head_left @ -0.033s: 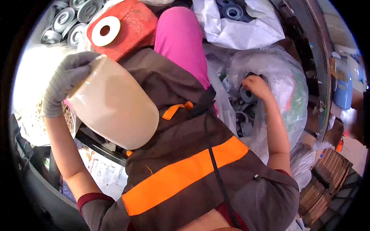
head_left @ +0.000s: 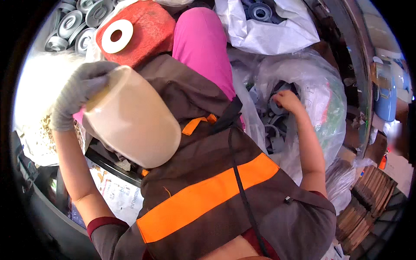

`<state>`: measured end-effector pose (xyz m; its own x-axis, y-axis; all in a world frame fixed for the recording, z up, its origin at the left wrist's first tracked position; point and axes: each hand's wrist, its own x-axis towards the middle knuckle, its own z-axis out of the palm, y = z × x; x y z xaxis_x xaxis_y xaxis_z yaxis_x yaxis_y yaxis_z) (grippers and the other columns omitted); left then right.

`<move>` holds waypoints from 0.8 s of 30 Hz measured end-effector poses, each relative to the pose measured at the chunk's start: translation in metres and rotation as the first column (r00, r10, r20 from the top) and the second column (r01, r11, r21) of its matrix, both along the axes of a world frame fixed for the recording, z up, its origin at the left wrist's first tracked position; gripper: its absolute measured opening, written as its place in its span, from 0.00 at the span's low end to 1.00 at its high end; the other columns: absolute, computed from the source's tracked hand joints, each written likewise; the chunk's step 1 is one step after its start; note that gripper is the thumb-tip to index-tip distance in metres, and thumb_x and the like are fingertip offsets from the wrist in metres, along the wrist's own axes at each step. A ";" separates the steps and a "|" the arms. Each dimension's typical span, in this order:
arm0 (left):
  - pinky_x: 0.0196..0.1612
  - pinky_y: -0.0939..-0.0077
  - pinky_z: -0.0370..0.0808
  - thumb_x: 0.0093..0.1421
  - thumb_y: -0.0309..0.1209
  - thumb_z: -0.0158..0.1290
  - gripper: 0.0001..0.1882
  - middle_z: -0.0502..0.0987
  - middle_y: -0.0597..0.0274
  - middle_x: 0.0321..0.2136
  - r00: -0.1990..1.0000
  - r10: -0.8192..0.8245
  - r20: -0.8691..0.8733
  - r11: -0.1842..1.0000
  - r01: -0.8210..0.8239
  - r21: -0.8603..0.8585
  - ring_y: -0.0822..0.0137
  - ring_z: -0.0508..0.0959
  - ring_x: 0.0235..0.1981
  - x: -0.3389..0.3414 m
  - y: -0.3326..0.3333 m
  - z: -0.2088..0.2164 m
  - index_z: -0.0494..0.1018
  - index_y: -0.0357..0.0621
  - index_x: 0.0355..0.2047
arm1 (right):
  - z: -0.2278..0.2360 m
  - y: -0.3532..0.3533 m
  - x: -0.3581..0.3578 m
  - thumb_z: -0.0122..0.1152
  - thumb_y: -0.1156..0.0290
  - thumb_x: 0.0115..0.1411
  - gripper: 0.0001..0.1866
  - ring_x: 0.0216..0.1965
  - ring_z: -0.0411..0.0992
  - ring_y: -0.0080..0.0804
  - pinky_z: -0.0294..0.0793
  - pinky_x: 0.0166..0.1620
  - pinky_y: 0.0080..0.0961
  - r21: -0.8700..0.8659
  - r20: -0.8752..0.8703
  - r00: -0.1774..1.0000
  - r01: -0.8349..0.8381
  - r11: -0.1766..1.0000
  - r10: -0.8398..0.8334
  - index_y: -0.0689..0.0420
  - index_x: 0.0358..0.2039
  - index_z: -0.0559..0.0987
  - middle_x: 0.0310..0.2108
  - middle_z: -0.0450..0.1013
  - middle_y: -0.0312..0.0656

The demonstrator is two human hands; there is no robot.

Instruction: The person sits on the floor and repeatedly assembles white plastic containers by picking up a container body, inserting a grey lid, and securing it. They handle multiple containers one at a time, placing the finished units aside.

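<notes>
My left hand [head_left: 80, 93], in a grey knit glove, grips the mouth end of a large cream translucent plastic jar [head_left: 132, 119]. The jar is tilted on its side in front of my chest. My bare right hand [head_left: 287, 102] reaches into a clear plastic bag [head_left: 323, 93] on the right, its fingers curled on one of the grey plastic parts [head_left: 273, 130] piled inside. I wear a brown vest with an orange stripe [head_left: 208, 195] and pink trousers [head_left: 201, 41].
A red roll with a white core [head_left: 132, 32] lies ahead on the left, beside several grey metal discs [head_left: 78, 24]. A white bag with grey rings [head_left: 264, 21] sits at the top. Stacked brown cardboard sheets [head_left: 366, 203] are at the lower right, and printed paper [head_left: 115, 193] lies below the jar.
</notes>
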<state>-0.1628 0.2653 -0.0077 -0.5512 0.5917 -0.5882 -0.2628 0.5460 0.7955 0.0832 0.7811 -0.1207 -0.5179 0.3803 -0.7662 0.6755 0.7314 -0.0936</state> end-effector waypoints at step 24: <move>0.41 0.79 0.73 0.53 0.30 0.54 0.14 0.78 0.62 0.32 0.979 0.181 -0.095 0.967 -0.159 0.200 0.73 0.76 0.36 0.025 0.002 -0.002 0.76 0.33 0.38 | 0.110 -0.081 -0.082 0.61 0.47 0.47 0.37 0.41 0.71 0.31 0.70 0.46 0.28 -0.578 -0.610 0.738 -0.167 0.799 -0.287 0.64 0.50 0.72 0.40 0.73 0.41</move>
